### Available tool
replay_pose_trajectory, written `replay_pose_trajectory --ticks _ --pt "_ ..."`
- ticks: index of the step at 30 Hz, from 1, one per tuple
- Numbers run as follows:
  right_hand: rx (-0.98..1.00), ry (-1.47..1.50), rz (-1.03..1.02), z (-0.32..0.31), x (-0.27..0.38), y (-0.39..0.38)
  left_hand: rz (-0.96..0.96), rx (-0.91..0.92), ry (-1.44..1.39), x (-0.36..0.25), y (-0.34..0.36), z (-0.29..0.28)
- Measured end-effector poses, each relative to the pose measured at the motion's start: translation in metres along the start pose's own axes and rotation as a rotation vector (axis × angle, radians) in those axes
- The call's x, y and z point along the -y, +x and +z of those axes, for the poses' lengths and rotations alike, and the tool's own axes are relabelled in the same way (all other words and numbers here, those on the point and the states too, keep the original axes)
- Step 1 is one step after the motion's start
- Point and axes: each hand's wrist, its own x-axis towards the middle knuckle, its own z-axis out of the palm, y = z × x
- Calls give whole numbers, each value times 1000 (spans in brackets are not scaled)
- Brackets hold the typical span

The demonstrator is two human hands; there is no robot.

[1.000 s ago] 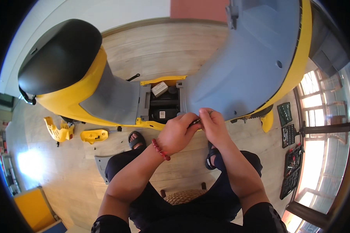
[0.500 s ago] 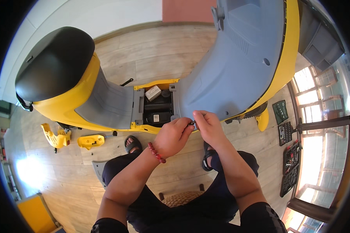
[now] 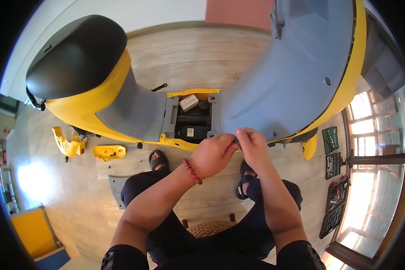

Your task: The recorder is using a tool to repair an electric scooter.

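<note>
My left hand [image 3: 213, 155], with a red bead bracelet at the wrist, pinches a small dark part [image 3: 235, 141]. Its kind is too small to make out. My right hand [image 3: 254, 147] has thumb and fingers closed on the same piece from the other side. Both hands meet just in front of the near edge of a yellow and grey scooter [image 3: 274, 96]. Left of them, the scooter's footboard compartment [image 3: 170, 118] lies uncovered. Inside it are a white-labelled box [image 3: 189, 103] and black parts. The black seat [image 3: 78, 56] is at the far left.
Yellow plastic covers [image 3: 109, 152] lie on the wooden floor at left, near a grey panel [image 3: 117, 190] beside my leg. Open tool cases [image 3: 337, 193] line the right side by the glass door. A yellow piece [image 3: 309, 147] lies under the scooter's front.
The view has shifted, so the scooter appears further right and a little higher. Both hands stay together on the small dark part, with slight finger movement.
</note>
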Motion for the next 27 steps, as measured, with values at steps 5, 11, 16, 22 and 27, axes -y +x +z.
replay_pose_trajectory --ticks 5,11,16,22,27 --pt "19 -3 2 2 2 0 -44 -5 -15 -2 -1 -4" --pt "32 -88 18 2 -4 4 -19 -4 54 3 -3 -5" --pt "-29 49 18 -7 -13 -1 2 -10 43 1 -2 -1" --pt "-79 164 130 -3 -16 -3 4 -23 -53 1 -5 5" --pt "-186 105 33 10 -18 -2 6 -33 -143 2 0 -3"
